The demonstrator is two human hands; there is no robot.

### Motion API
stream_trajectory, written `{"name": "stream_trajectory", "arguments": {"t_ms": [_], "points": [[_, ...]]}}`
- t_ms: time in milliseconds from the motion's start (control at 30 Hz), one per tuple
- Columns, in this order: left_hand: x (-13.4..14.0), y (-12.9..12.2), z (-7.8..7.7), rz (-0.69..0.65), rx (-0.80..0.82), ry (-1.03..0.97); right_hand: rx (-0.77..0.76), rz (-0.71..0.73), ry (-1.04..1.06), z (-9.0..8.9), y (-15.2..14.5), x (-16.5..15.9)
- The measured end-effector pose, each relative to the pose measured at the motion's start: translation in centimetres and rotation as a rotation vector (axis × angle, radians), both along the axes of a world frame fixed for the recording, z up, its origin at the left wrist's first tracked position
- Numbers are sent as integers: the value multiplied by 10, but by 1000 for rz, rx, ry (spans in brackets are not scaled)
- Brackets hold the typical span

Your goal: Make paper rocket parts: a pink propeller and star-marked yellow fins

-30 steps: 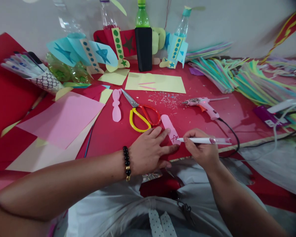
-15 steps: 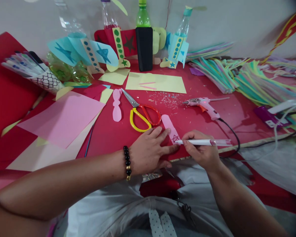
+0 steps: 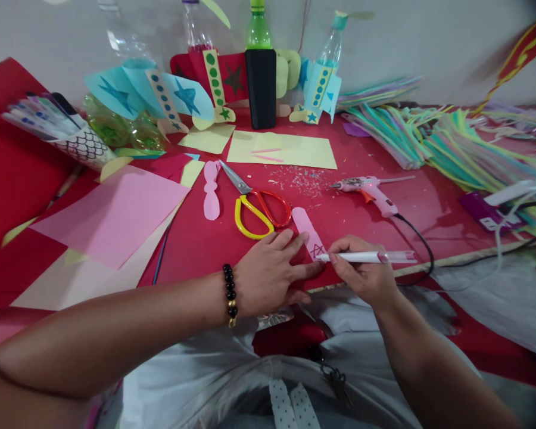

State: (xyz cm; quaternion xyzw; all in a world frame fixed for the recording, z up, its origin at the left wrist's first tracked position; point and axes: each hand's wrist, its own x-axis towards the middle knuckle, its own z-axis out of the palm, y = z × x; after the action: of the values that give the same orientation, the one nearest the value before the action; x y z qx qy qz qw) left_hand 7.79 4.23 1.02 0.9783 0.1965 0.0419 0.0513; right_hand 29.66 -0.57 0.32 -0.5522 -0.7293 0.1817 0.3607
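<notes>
A pink paper strip (image 3: 304, 224) with one rounded end lies near the table's front edge, a dark star outline drawn on its lower part. My left hand (image 3: 274, 268) rests flat with fingers spread, its fingertips holding the strip down. Pinched in my right hand (image 3: 361, 269) is a white marker pen (image 3: 361, 257), its tip at the star. Just beyond my left hand lie scissors (image 3: 252, 199) with one yellow and one red handle. Left of them is a pink paper cutout (image 3: 211, 192) with a wavy outline.
A pink glue gun (image 3: 370, 189) with a cord lies to the right. Pink paper (image 3: 116, 214) and other sheets cover the left side. Decorated bottles, such as a green one (image 3: 259, 33), stand along the wall. A pen holder (image 3: 84, 146) leans at left; pipe cleaners (image 3: 384, 134) lie at right.
Hardly anything differs. The marker pen and my right hand have shifted very slightly to the left; my left hand stays on the strip.
</notes>
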Motion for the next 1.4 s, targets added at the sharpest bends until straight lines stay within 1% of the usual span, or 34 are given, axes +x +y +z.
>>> {"name": "stream_trajectory", "arguments": {"t_ms": [133,267,367,567,767,900,1133,1400], "points": [[0,0,1,1,-10,9,5,16,3,0,-1,1],[0,0,1,9,-9,2,44,-42,23,-3,-2,2],[0,-1,1,10,-13,4,28,-56,27,-3,-2,1],[0,0,1,4,-16,9,6,-7,18,0,0,0],[0,-1,-1,2,7,-4,36,-12,0,-3,1,2],[0,-1,-1,2,12,-6,54,10,-17,-4,3,1],[0,0,1,1,8,1,35,46,-3,-2,3,0],[1,0,0,7,-8,11,52,-63,-4,-4,1,0]]}}
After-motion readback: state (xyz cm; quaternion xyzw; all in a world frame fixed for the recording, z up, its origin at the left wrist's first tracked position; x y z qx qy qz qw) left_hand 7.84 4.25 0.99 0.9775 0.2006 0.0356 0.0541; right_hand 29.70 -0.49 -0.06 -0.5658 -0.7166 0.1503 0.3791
